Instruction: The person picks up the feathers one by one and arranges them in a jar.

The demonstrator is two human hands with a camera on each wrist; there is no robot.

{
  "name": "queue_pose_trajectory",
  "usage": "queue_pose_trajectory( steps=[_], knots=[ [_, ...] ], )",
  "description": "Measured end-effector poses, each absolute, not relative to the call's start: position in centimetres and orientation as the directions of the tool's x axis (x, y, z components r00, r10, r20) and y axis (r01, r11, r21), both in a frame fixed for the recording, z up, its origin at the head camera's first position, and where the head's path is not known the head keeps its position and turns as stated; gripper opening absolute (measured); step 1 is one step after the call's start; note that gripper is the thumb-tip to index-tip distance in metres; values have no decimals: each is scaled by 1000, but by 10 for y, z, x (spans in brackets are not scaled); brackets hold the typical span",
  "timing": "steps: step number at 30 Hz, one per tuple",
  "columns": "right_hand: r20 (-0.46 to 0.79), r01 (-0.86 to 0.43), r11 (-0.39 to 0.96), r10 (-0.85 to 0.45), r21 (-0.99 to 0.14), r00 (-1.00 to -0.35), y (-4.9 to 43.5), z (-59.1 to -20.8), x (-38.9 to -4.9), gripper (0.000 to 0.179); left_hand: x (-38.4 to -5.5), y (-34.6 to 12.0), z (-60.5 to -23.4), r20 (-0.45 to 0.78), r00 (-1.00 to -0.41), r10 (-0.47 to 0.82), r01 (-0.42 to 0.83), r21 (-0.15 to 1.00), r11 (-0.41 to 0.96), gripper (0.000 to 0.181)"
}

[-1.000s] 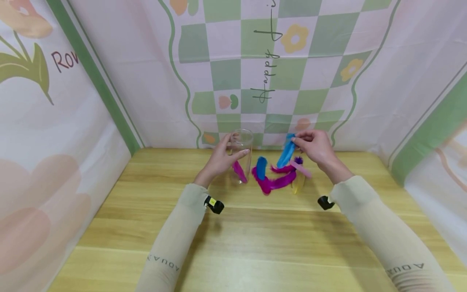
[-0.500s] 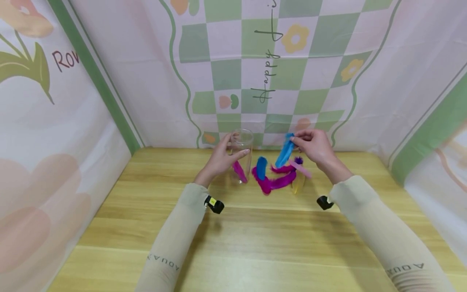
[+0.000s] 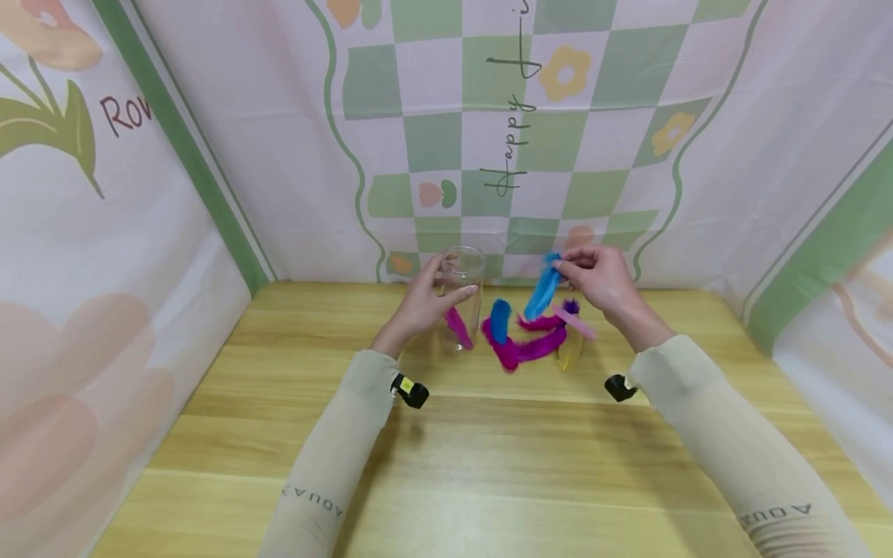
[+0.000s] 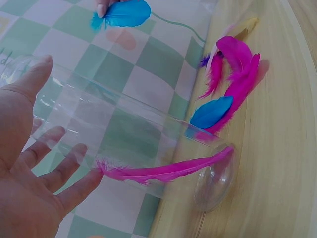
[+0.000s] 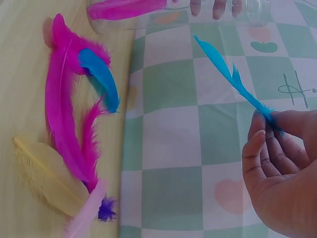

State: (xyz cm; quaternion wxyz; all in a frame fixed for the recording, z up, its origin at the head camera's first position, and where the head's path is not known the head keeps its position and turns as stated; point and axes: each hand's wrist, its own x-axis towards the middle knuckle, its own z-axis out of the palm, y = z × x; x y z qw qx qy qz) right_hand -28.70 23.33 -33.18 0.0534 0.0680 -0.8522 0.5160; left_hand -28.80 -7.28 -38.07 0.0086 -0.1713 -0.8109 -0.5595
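Observation:
My left hand (image 3: 422, 302) holds a tall clear jar (image 4: 119, 119) by its upper part, thumb on one side and fingers round the other. The jar stands upright near the back of the table. Inside it a magenta feather (image 4: 168, 172) leans, its lower end at the base. To the right, my right hand (image 3: 601, 279) pinches a bright blue feather (image 5: 225, 69) near its fluffy end between thumb and fingertips. That feather hangs above the loose feathers, its free end slanting down toward the jar.
Beside the jar lie a second blue feather (image 3: 499, 322), several magenta ones (image 5: 62, 109), a yellow feather (image 5: 49, 173), a pale pink feather (image 5: 86, 213) and a small purple tuft (image 5: 106, 209). A checked cloth backdrop (image 3: 488, 147) rises behind the wooden table (image 3: 488, 465).
My right hand has shifted very slightly left, and the blue feather in it has moved left too. The left hand and the jar stay where they were.

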Motion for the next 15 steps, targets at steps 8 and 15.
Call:
queue_pose_trajectory(
  steps=[8, 15],
  knots=[
    [165, -178, 449, -68, -876, -984, 231, -329, -284, 38, -287, -73, -380, 207, -943, 261, 289, 899, 330, 77],
    [172, -186, 440, -71, -878, -983, 230, -327, -282, 36, -287, -72, -381, 216, -941, 261, 297, 897, 328, 79]
  ],
)
